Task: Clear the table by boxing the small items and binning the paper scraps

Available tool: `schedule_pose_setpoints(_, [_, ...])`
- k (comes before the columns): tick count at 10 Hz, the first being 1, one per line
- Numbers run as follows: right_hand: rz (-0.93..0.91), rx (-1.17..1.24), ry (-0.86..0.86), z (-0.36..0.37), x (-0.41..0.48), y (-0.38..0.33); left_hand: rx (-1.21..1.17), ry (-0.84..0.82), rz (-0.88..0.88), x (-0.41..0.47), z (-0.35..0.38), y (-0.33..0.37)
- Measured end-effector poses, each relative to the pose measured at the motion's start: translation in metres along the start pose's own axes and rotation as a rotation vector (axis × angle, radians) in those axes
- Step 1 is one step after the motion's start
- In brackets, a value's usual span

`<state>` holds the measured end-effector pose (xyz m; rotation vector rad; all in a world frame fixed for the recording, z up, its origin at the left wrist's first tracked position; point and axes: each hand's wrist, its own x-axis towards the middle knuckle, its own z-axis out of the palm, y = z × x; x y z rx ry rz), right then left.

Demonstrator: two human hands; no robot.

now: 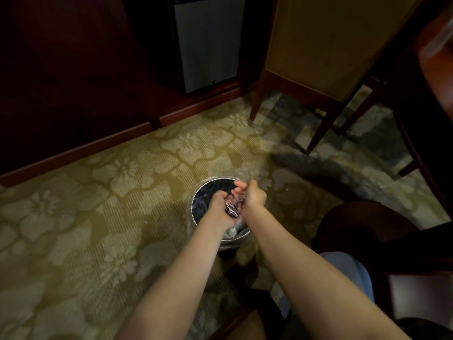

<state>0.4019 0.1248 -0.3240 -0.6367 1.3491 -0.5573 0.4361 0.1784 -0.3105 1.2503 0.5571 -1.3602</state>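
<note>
— Where was the scrap seen?
— A crumpled wrapper (pixel 231 209), dark red with pale streaks, was held in the left hand (pixel 217 201), right over the open mouth of the bin (pixel 215 179). That hand's grip was closed round the wrapper, with one end left sticking out toward the wrist.

— And the right hand?
— The right hand (pixel 253 196) was held just beside the left, also above the bin, with its fingers (pixel 239 185) curled in toward the wrapper. Something crinkled and shiny was seen between the two hands. Whether anything was pinched in the right grip could not be told, as the fingertips were hidden.

— How was the bin placed?
— It was stood on the flowered carpet (pixel 98 192). It was round and dark inside, and a clear plastic bag (pixel 241 173) was folded over its rim. A pale paper scrap (pixel 231 232) was seen lying inside, near the edge closest to the person, below the left wrist.

— What else was noted?
— A wooden chair (pixel 318 57) with yellow upholstery was set beyond the bin, to the right. A grey panel (pixel 208 40) was seen in a dark cabinet at the back. The blurred corner of a reddish surface (pixel 436 60) was caught at the upper right.
</note>
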Motion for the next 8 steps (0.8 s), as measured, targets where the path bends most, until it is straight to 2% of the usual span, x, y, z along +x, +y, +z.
schedule_pose_setpoints(4, [0.323, -0.056, -0.045, -0.01, 0.034, 0.014, -0.026, 0.114, -0.012, 0.025, 0.011, 0.007])
schedule_pose_setpoints(6, [0.405, 0.033, -0.14, -0.021, 0.042, 0.011, -0.055, 0.089, -0.035, 0.031, 0.017, 0.009])
schedule_pose_setpoints(8, [0.483, -0.011, -0.182, -0.024, 0.035, 0.004, -0.103, 0.09, -0.02, 0.034, 0.015, 0.01])
